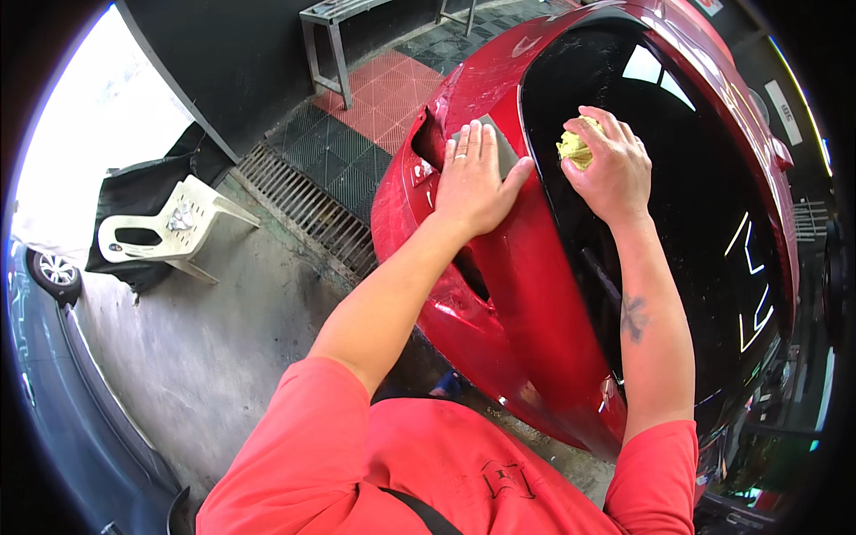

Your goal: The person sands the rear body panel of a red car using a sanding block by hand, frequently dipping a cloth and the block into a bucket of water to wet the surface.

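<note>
My left hand (477, 178) lies flat, fingers stretched, on the red car's painted panel (548, 294). Under its fingers is a thin grey pad (501, 143), its edge showing beside them; it may be a sheet of sandpaper. My right hand (611, 165) has its fingers curled round a crumpled yellow cloth (575, 150), just above or on the dark window glass (615, 98). Whether the cloth touches the glass I cannot tell. A dark opening (431, 143) shows in the bodywork beyond my left hand.
To the left, a cream plastic chair (183, 218) stands by a dark cloth (134, 201). A floor grate (308, 209) runs between it and the car. A metal bench (334, 45) is at the back, and a blue-grey car (71, 392) fills the far left.
</note>
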### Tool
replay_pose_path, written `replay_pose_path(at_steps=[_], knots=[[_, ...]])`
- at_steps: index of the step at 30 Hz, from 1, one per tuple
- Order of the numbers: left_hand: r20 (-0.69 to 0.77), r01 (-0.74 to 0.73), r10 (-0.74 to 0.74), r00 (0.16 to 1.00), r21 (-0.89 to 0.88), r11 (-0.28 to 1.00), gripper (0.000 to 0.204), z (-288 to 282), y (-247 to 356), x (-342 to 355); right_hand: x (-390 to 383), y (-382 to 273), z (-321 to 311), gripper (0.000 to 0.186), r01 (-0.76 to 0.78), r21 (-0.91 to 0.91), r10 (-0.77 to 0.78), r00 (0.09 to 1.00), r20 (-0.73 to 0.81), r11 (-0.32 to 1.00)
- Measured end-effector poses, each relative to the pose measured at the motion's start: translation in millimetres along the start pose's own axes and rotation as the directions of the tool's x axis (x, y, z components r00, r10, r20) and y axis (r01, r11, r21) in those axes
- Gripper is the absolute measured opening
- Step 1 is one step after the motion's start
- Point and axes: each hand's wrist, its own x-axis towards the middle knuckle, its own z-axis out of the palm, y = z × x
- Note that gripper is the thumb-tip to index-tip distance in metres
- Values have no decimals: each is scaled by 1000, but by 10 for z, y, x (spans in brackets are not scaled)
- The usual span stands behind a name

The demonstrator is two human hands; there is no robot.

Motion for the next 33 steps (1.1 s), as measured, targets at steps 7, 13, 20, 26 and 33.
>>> replay_pose_path(at_steps=[7, 13, 20, 26, 33], knots=[[143, -132, 129, 981, 11, 991, 104, -141, 653, -829, -110, 85, 4, 39, -43, -37, 44, 999, 18, 998], [52, 27, -28, 998, 32, 999, 97, 37, 202, 289, 25, 24, 17, 39, 5, 12, -4, 999, -42, 1000], [243, -161, 151, 958, 21, 987, 103, -181, 641, -698, -100, 124, 33, 39, -34, 11, 35, 999, -39, 999], [45, -38, 37, 998, 6, 999, 97, 5, 377, 170, 14, 12, -22, 39, -23, 25, 24, 999, -44, 999], [159, -108, 100, 982, 44, 993, 100, -81, 594, -347, -76, 84, 19, 39, -39, 39, 40, 999, -36, 998]])
